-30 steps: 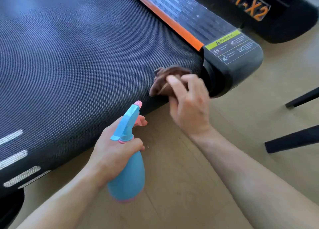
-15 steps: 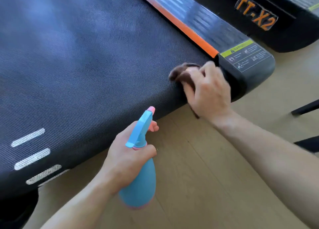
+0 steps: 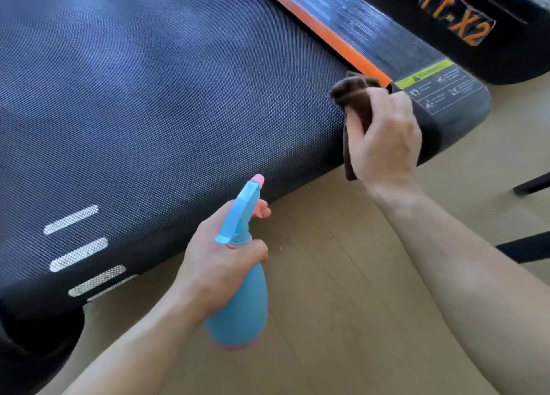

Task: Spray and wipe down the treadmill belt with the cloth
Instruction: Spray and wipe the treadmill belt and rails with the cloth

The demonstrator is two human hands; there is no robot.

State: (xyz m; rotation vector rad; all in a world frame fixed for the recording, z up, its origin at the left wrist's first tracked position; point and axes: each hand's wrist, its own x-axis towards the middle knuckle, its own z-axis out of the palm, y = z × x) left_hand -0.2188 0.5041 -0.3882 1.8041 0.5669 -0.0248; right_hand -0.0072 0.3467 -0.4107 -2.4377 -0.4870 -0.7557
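**figure: cloth at the belt's right-hand corner, untouched belt lying to the left**

the right hand, right of centre in the frame, has its fingers curled round a crumpled dark brown cloth and clamps it. the bunched top of the cloth sits against the black woven-textured treadmill belt, where the belt meets the orange edge strip and the black side rail with the yellow warning label. a tail of cloth hangs down past the belt's end edge.

the belt's long axis runs parallel to the orange strip, toward the top of the frame. its end edge crosses from lower left to centre right. nearly all of the belt surface therefore lies to the left and upper left of the cloth.

the left hand, lower centre, is wrapped round the neck of a light blue plastic spray bottle with pink trim, one finger at the trigger. it hangs over the pale wooden floor, just off the end edge, with the nozzle aimed up toward the belt.

judgement: the right hand is the nearer to the working surface, and the next wiping pass probably has to travel leftward, across the belt's width.
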